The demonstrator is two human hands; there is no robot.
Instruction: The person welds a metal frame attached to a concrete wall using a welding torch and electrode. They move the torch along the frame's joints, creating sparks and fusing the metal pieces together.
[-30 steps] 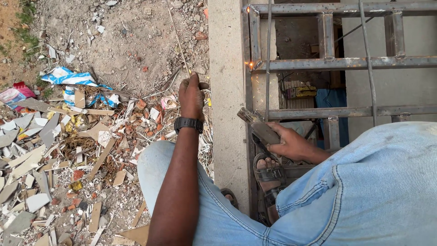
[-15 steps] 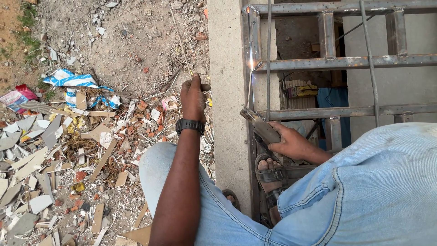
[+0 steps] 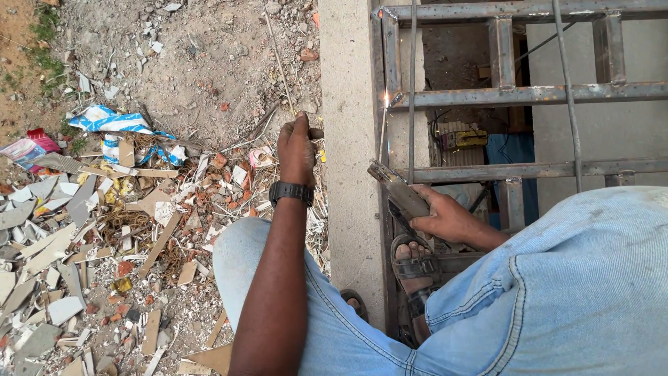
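My right hand (image 3: 449,217) grips a welding electrode holder (image 3: 398,190). Its thin rod (image 3: 383,132) rises to a bright spark on the rusty metal grille (image 3: 487,94), where a crossbar meets the frame. My left hand (image 3: 298,146), with a black wristwatch (image 3: 291,191), is closed around a thin bare rod (image 3: 278,56) that runs up over the ground beyond the concrete wall edge (image 3: 344,139). I wear light blue jeans and a sandal (image 3: 416,268) resting on a lower bar.
Far below on the left lies rubble: broken tiles (image 3: 56,251), wood scraps, a blue and white sack (image 3: 115,124). A yellow welding machine (image 3: 465,138) and cables sit below behind the grille. A vertical thin bar (image 3: 412,83) crosses the grille.
The rod tip has stayed at the joint on the crossbar, with the spark still glowing. Both hands have barely moved.
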